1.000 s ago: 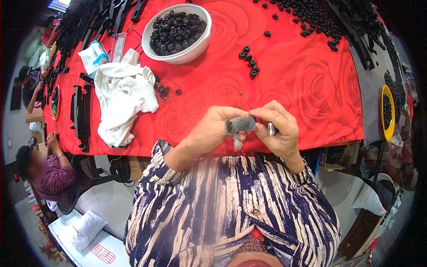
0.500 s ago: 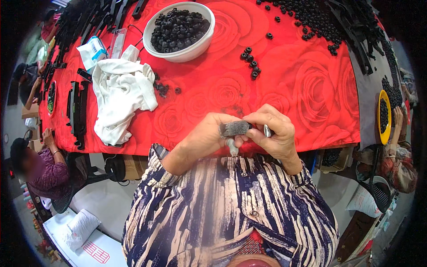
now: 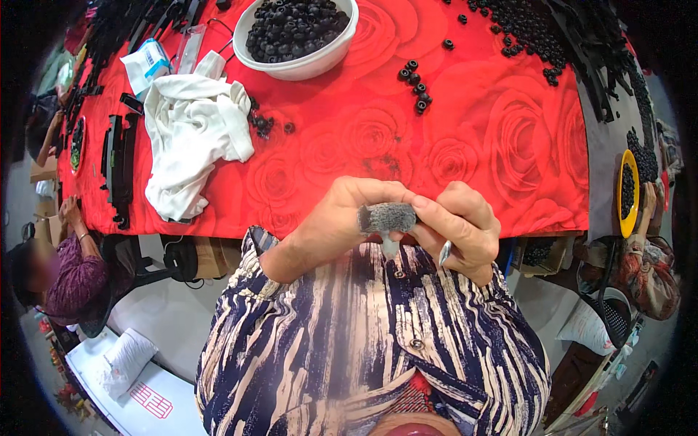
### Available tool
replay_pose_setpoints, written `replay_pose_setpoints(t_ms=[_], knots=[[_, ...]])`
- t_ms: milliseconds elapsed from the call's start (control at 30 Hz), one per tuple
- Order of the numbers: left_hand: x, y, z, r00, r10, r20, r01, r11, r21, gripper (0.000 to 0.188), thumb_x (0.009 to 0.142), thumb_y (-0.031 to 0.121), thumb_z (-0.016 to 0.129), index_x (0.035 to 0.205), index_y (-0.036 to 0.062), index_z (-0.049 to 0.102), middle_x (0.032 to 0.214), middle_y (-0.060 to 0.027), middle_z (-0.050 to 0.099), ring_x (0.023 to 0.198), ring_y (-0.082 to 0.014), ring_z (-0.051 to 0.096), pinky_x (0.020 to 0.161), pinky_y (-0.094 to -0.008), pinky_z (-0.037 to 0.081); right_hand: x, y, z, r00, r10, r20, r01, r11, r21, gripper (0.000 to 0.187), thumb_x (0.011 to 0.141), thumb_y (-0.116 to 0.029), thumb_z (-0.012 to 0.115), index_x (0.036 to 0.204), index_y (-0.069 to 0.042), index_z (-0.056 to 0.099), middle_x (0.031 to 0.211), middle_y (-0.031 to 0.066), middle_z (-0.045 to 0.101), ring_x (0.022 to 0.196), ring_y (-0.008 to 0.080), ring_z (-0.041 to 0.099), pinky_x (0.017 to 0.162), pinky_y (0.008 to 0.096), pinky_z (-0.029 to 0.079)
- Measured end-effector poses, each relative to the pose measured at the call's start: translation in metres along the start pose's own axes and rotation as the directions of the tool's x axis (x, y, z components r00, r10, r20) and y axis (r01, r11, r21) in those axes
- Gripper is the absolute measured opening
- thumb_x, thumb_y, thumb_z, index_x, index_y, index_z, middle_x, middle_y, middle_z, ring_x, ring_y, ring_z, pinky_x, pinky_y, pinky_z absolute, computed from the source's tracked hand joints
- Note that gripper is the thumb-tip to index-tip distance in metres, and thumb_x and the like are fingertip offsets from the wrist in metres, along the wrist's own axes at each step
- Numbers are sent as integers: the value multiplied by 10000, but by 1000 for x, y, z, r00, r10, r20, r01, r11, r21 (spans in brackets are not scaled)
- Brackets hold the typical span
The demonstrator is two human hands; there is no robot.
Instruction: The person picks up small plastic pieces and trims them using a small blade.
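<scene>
Close in front of my striped shirt, both hands meet at the table's near edge. My left hand (image 3: 327, 221) is closed around a short, dark grey, rough-textured cylindrical piece (image 3: 387, 217); whether this covers my thumb I cannot tell. Below it hangs a whitish, translucent scrap (image 3: 390, 248). The fingers of my right hand (image 3: 465, 231) are bent, with thumb and forefinger against the right end of the grey piece. From under those fingers sticks a small silver metal tool (image 3: 445, 252), its kind mostly hidden. Anything small between the fingertips is also hidden.
A white bowl (image 3: 347, 45) of small black ring-like parts stands on the red rose-patterned tablecloth (image 3: 320, 156). Left of it lies a crumpled white cloth (image 3: 193, 138). Loose black parts (image 3: 418, 88) lie ahead. Long black strips (image 3: 120, 171) sit at left. Co-workers sit at both sides.
My right hand has turned and moved slightly right and down, still touching the grey piece's end. The silver tool points further down. The view has shifted slightly, so the bowl sits higher.
</scene>
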State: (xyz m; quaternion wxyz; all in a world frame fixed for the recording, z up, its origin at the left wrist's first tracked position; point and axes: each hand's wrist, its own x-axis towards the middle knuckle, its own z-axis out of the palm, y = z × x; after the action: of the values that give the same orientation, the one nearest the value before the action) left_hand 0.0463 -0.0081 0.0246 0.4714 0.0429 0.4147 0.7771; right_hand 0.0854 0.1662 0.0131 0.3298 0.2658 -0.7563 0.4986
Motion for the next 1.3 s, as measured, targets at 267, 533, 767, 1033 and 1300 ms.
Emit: replay_pose_setpoints(t_ms=[267, 533, 767, 1033, 1300], knots=[[-3, -10, 2, 984, 177, 1, -176, 984, 39, 210, 884, 110, 565, 1050, -13, 601, 863, -36, 630, 762, -75, 595, 659, -187, 471, -2, 0, -6, 992, -119, 40, 122, 990, -71, 395, 581, -77, 765, 948, 26, 658, 672, 26, 550, 470, 114, 474, 396, 265, 294], [-5, -8, 2, 977, 203, -65, -192, 971, 139, 211, 870, 120, 579, 1022, -25, 595, 860, -52, 617, 747, -93, 583, 662, -213, 471, -9, 1, -11, 996, -24, 84, 31, 996, -87, 311, 623, -25, 731, 908, 30, 618, 686, 52, 559, 485, 147, 501, 418, 264, 328], [-3, -12, 0, 968, 246, -38, -234, 951, 201, 195, 883, 38, 527, 1060, 13, 605, 827, -20, 614, 717, -58, 570, 620, -188, 455, -5, -8, -23, 857, 463, 224, -504, 845, 181, 252, 793, 7, 531, 1041, 46, 515, 768, 105, 518, 569, 162, 476, 515, 277, 377], [-2, -12, 0, 971, 232, -64, -208, 943, 259, 218, 864, 3, 524, 1066, 19, 606, 845, -16, 612, 711, -57, 562, 622, -192, 459, -1, -8, -17, 834, 512, 208, -528, 849, 29, 176, 805, -2, 557, 976, 38, 554, 738, 120, 525, 587, 210, 515, 529, 297, 407], [-1, -13, 0, 980, 189, -71, -168, 959, 229, 229, 867, -18, 502, 1070, 10, 603, 878, -26, 611, 716, -59, 561, 627, -199, 465, 5, -11, -22, 827, 511, 235, -518, 855, -38, 178, 774, 13, 588, 949, 37, 572, 717, 125, 536, 570, 225, 525, 513, 307, 416]])
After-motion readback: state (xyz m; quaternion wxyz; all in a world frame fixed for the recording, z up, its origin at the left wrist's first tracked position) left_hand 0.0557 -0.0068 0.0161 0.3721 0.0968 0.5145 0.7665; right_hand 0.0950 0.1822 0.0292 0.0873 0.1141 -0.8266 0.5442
